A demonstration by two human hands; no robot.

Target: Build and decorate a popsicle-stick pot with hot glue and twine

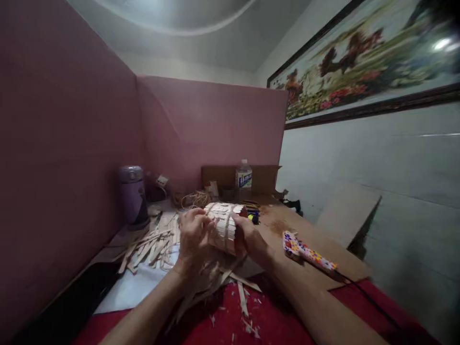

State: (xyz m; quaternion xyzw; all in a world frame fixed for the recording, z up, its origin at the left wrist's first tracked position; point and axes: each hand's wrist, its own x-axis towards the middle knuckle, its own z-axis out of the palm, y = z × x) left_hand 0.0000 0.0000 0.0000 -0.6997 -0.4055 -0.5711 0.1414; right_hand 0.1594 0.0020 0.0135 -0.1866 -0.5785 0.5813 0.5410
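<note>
Forearms [153, 302] nearest, left hand [193, 235] and right hand [251, 240] grip a slatted cylinder [223, 225] — capped bottle [244, 178] behind, flask [133, 200] leftward.

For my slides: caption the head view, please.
Left hand and right hand hold a cylinder clad in pale wooden strips.

A slatted cylinder [221, 232] is faced in pale, matt wood and ringed by bands [227, 226] of rough, fibrous-looking twine, and the loose strips [154, 245] beside it look like dry, unvarnished wood. A flask [132, 203] has a smooth purple body under a shiny, metallic-looking lid [131, 173]; a bottle [244, 178] is clear, glossy plastic. The brown tabletop [302, 227] looks like matt cardboard, the red covering [230, 316] like cloth, the pink partition [212, 124] smooth and matt, and the wall [413, 196] faintly glossy.
</note>
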